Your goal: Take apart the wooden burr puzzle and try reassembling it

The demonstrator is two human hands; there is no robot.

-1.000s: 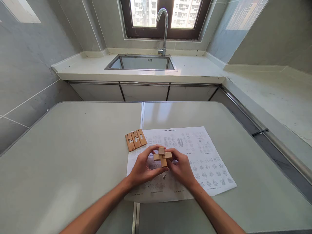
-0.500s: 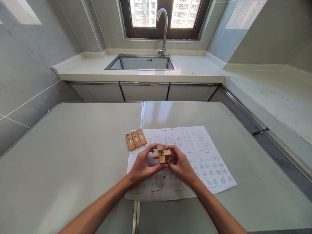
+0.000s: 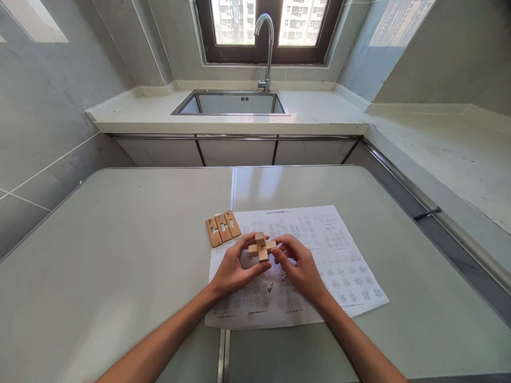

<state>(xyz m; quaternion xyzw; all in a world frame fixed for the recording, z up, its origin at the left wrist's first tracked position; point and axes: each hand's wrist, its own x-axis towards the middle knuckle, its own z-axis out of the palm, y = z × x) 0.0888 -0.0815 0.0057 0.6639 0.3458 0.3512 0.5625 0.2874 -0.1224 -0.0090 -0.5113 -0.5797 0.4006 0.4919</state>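
Note:
A small cross of interlocked wooden puzzle bars is held above a printed instruction sheet. My left hand pinches it from the left and below. The fingers of my right hand curl beside its right arm and touch that end. Three flat notched wooden pieces, marked with numbers, lie side by side at the sheet's upper left corner.
The sheet lies on a pale grey table with a seam down the middle. Beyond the table runs a white counter with a steel sink and tap under a window. A second counter runs along the right.
Both hands and the wooden cross have drifted slightly up and away from me. My right hand's fingers have loosened on the right arm of the cross.

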